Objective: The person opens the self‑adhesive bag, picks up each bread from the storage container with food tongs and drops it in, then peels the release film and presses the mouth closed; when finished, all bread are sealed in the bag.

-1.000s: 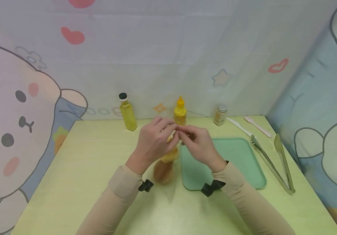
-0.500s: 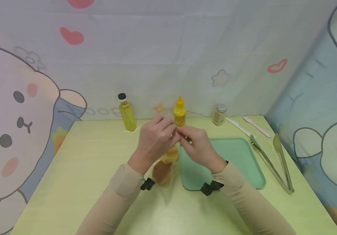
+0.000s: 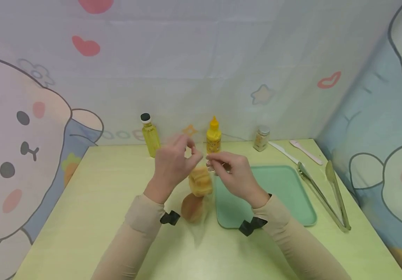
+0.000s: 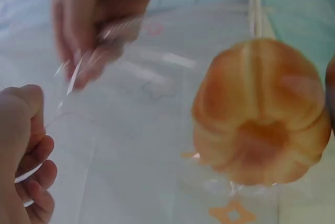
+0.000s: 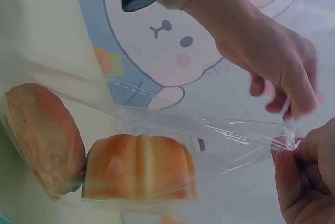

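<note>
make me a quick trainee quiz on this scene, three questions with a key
1. Short answer: which hand grips the gathered end of the clear bag?
2. Fill in: in the head view, the tongs lie to the ___ of the green tray.
3. Choose: what stands between the tall bottle and the small jar?
a) pink fork
b) yellow squeeze bottle
c) white knife

Key: 1. the right hand; 2. right; 3. b
</note>
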`<state>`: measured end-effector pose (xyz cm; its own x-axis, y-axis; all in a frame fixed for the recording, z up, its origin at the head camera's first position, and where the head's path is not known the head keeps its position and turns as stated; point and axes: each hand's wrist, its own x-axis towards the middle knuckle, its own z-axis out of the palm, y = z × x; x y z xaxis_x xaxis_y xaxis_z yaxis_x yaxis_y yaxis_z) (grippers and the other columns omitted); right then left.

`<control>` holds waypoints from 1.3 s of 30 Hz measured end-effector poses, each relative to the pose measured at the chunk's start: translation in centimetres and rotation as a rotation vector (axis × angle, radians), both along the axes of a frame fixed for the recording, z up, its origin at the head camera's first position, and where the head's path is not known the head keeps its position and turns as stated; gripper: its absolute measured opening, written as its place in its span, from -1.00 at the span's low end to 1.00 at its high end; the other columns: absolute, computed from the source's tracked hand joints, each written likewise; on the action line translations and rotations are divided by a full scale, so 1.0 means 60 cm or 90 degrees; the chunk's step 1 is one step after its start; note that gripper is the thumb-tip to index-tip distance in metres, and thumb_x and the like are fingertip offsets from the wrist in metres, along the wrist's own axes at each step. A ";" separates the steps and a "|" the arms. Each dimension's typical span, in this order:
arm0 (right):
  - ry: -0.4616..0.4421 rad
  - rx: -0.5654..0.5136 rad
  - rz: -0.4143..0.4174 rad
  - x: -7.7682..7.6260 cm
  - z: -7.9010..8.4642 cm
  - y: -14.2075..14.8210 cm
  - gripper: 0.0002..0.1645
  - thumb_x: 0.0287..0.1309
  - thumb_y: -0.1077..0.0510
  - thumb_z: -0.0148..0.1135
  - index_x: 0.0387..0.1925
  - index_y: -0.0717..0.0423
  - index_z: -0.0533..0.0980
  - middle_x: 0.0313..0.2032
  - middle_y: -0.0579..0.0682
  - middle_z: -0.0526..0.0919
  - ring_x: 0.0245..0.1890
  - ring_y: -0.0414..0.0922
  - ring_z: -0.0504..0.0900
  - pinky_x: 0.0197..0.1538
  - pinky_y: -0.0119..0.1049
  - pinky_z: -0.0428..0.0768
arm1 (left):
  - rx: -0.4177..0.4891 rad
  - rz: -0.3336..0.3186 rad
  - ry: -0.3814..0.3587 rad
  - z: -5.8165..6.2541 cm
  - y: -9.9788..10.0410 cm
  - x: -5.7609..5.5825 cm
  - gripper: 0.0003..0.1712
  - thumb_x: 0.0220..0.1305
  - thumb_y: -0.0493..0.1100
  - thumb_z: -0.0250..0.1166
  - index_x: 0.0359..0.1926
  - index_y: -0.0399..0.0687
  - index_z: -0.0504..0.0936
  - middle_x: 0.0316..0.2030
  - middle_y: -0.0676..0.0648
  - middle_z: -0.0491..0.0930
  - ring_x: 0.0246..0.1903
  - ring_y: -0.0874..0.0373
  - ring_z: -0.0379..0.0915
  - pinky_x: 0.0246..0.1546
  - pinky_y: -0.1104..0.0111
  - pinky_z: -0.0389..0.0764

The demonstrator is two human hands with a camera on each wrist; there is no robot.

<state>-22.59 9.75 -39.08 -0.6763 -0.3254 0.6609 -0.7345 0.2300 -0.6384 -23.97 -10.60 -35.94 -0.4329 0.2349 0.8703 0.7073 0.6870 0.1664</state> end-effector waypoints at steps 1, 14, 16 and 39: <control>-0.016 -0.011 0.002 0.000 -0.001 0.002 -0.78 0.41 0.43 0.23 -0.03 0.32 0.73 -0.26 0.11 0.81 -0.36 -0.08 0.79 -0.32 -0.32 0.75 | 0.054 -0.030 -0.064 0.001 -0.007 0.000 -0.96 0.05 -0.35 0.27 -0.45 -0.17 0.57 -0.52 -0.08 0.58 -0.55 0.07 0.45 -0.63 0.37 0.38; -0.092 -0.043 -0.016 0.000 -0.002 0.016 -0.80 0.43 0.40 0.23 -0.04 0.35 0.72 -0.26 0.14 0.81 -0.34 0.01 0.78 -0.29 -0.31 0.76 | 0.379 -0.384 -0.418 -0.014 -0.042 0.002 -0.97 0.30 -0.47 0.41 -0.27 -0.44 0.72 -0.38 -0.09 0.77 -0.39 0.17 0.71 -0.23 0.29 0.77; -0.092 -0.043 -0.018 0.000 -0.002 0.017 -0.80 0.43 0.40 0.23 -0.05 0.35 0.72 -0.26 0.14 0.81 -0.34 0.00 0.79 -0.29 -0.31 0.76 | 0.349 -0.344 -0.393 -0.017 -0.046 0.001 -0.95 0.22 -0.47 0.48 -0.28 -0.41 0.77 -0.36 -0.14 0.79 -0.38 0.19 0.73 -0.23 0.32 0.76; -0.076 -0.028 -0.021 -0.005 0.003 0.017 -0.79 0.46 0.38 0.21 -0.01 0.30 0.72 -0.22 0.13 0.82 -0.31 0.00 0.79 -0.27 -0.31 0.75 | -0.008 -0.182 -0.100 -0.023 -0.078 -0.011 -0.88 0.25 -0.41 0.45 -0.32 -0.23 0.65 -0.43 -0.07 0.58 -0.44 0.12 0.49 -0.39 0.32 0.57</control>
<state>-22.86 10.75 -38.90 -0.7611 -0.2739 0.5879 -0.6449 0.2230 -0.7310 -24.66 -15.26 -37.32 -0.4766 0.3764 0.7944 0.8383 0.4668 0.2818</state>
